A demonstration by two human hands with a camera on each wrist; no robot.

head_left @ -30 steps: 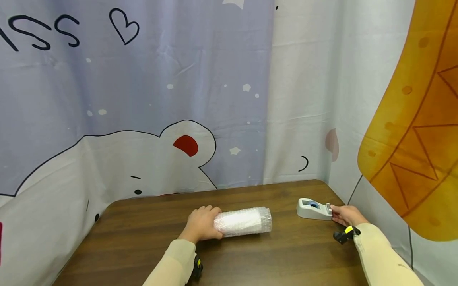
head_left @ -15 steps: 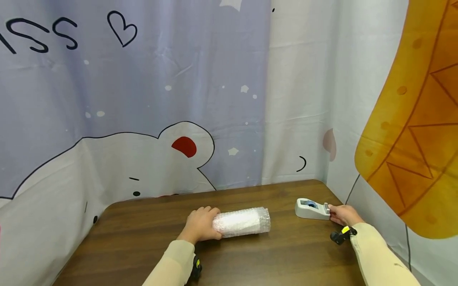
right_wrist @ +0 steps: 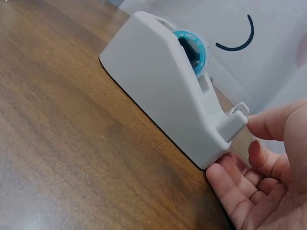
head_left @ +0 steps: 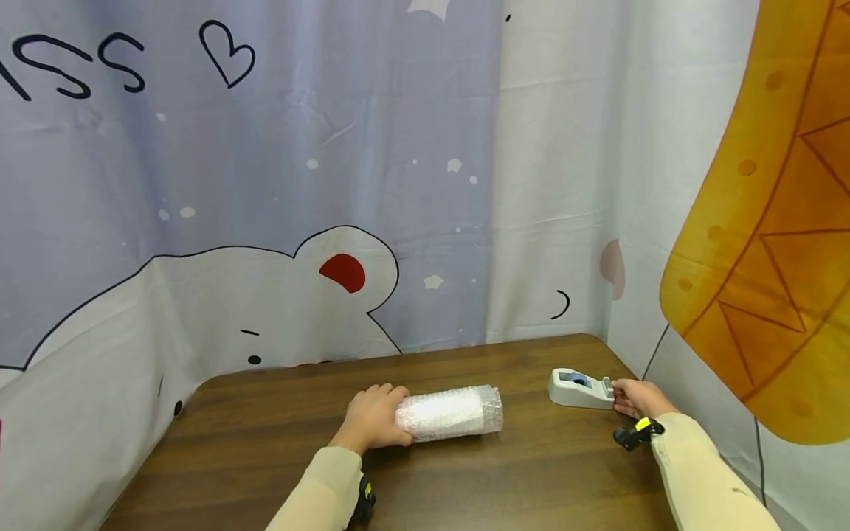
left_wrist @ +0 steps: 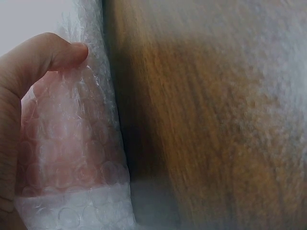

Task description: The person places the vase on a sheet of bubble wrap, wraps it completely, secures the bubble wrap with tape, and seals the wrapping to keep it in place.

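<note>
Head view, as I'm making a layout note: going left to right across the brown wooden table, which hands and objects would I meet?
The person's bare left hand → the white, cylindrical bubble-wrapped bundle → the white plastic tape dispenser → the person's bare right hand.

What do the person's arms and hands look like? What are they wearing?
The left hand and right hand wear no gloves. The left sleeve and right sleeve are pale cream and reach the wrists; the right one has a small dark mark. Each wrist has a black gadget with a yellow patch.
</note>
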